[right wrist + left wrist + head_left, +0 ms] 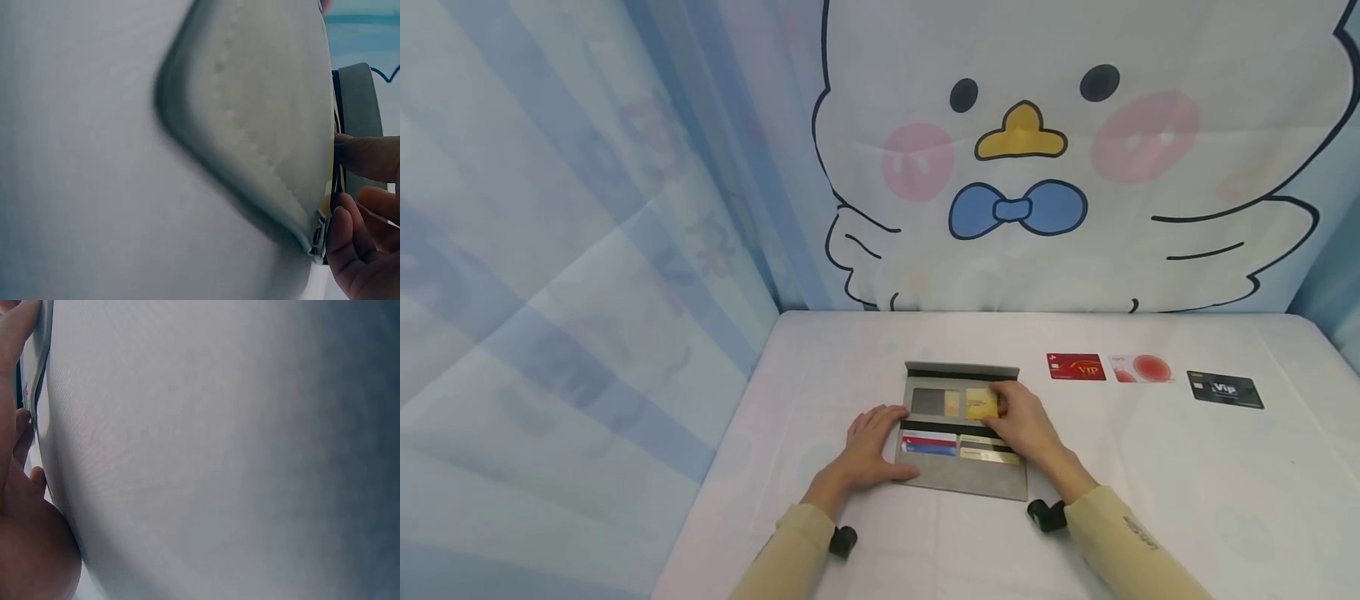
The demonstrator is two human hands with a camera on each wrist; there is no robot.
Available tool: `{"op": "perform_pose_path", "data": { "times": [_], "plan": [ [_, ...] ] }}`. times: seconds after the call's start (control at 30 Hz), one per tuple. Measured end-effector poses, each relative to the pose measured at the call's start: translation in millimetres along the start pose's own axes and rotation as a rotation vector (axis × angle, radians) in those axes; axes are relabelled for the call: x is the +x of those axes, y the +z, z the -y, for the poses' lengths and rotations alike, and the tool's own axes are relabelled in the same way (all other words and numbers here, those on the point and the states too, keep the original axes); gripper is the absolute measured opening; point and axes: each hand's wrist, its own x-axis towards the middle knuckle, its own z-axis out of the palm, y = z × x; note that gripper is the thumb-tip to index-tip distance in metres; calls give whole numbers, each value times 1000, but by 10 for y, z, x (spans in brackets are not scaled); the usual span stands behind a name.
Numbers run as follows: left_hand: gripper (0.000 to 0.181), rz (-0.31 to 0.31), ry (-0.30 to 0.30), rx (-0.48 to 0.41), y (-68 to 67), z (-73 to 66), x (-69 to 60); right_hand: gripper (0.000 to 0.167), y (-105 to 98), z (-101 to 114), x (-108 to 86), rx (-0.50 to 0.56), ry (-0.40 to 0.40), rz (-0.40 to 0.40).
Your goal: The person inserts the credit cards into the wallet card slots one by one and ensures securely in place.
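A grey wallet (962,482) lies unfolded on the table, its card slots facing up. My right hand (1026,423) pinches the right side of a yellow card (980,404) at the wallet's upper right part. In the right wrist view, the fingertips (340,225) are at the wallet's edge, and the card is mostly hidden. My left hand (872,450) rests along the left edge, thumb and fingers spread. Below the fold, a white, red and blue card (929,443) and a gold card (988,450) sit in slots. Another yellowish card (951,403) shows at the upper left beside a dark panel.
To the right of the wallet, a red VIP card (1076,367), a white card with a red circle (1141,368) and a black Vip card (1225,389) lie in a row on the white-covered table (1150,500). A printed curtain (925,267) hangs behind.
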Motion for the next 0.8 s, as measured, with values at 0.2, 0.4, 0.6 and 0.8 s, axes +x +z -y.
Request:
{"op": "perform_pose_path", "data": {
  "times": [0.2,0.4,0.6,0.8],
  "plan": [
    [87,1,-1,-4,2,1,-4,52,39,30,18,-12,-5,8],
    [87,4,-10,2,6,5,1,52,58,71,40,-29,11,18],
    [87,4,-14,6,11,7,5,51,89,97,61,-83,9,26],
    [87,5,-13,12,10,4,7,50,103,119,62,-88,1,31]
  ]
}}
